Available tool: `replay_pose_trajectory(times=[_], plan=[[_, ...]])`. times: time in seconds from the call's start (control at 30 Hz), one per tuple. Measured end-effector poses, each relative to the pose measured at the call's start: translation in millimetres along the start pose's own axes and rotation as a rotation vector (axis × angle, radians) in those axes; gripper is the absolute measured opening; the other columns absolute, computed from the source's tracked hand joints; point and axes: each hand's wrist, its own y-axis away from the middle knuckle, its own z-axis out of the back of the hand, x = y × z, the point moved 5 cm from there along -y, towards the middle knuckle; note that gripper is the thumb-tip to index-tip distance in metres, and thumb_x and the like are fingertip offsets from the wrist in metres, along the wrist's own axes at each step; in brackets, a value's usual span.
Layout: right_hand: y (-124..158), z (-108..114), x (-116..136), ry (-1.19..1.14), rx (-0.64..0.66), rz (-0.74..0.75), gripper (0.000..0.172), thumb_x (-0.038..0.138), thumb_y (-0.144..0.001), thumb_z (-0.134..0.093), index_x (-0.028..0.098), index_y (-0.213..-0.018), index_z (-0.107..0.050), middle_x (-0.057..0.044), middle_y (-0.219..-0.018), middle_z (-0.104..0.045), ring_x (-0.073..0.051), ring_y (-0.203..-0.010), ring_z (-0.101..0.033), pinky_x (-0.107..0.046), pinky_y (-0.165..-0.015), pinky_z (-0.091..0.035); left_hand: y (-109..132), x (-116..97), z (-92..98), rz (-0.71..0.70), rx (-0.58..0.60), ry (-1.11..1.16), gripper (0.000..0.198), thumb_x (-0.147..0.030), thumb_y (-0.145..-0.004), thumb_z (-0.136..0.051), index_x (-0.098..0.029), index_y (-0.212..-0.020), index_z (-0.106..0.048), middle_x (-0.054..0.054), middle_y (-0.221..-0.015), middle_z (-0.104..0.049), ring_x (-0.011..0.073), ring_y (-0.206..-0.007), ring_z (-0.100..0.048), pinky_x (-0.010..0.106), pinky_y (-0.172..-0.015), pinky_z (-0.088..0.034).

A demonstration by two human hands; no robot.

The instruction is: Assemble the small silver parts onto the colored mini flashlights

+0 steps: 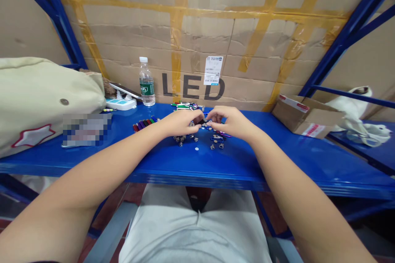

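Right of the bottle (147, 86), left hand (183, 122) and right hand (228, 121) curl half-closed by metal bits (221, 146); whether they hold anything is unclear.

From my remote seat I see a blue table (308, 152) with a faint sheen; behind it, a wall of brown cardboard (123, 41) crossed by yellow tape (176, 49); blue metal struts (348, 35) flanking it; reddish flooring (273, 209) below.

Sm. silvery metal pcs (221, 146) scattered loose on blue table (240, 164), w/ flat white disc (196, 148) nr. them.
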Motion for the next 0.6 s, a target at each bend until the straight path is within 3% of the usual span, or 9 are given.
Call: replay_pose_trajectory(times=[0.17,0.33,0.5,0.6], plan=[[0,-2,4,0.018,0.009,0.027,0.018,0.033,-0.082,-0.058,0.019,-0.092,-0.065,-0.001,-0.071,-0.06,-0.012,-0.062,-0.052,-0.025,-0.062,-0.041,0,-1,4.7,-0.06,-0.074,-0.111,0.019,-0.027,-0.084,-0.049,-0.019,-0.099,-0.057,0.005,-0.093,-0.067,0.018,-0.085,-0.061,0.028,-0.073,-0.042],[2,6,4,-0.041,-0.092,-0.043,0.02,0.034,-0.082,-0.057,0.017,-0.094,-0.061,0.0,-0.07,-0.058,-0.012,-0.062,-0.051,-0.025,-0.06,-0.042,0,-1,7.6,-0.083,-0.109,-0.155,0.021,-0.028,-0.086,-0.047,-0.019,-0.102,-0.057,0.005,-0.096,-0.067,0.0186,-0.09,-0.061,0.03,-0.081,-0.041],[4,-1,-6,-0.051,0.095,-0.125,0.016,0.033,-0.081,-0.056,0.018,-0.083,-0.06,0.001,-0.064,-0.057,-0.011,-0.057,-0.05,-0.024,-0.056,-0.039,-1,3,3.7,-0.073,-0.039,-0.154,0.019,-0.027,-0.084,-0.048,-0.019,-0.099,-0.058,0.005,-0.095,-0.067,0.0185,-0.087,-0.06,0.029,-0.076,-0.041],[4,-3,-6,-0.051,0.11,-0.112,0.017,0.033,-0.081,-0.055,0.018,-0.087,-0.061,0.002,-0.062,-0.057,-0.011,-0.056,-0.05,-0.024,-0.057,-0.038,-1,3,2.9,-0.086,-0.029,-0.168,0.019,-0.026,-0.084,-0.049,-0.019,-0.099,-0.058,0.005,-0.094,-0.067,0.0184,-0.085,-0.06,0.029,-0.074,-0.041]])
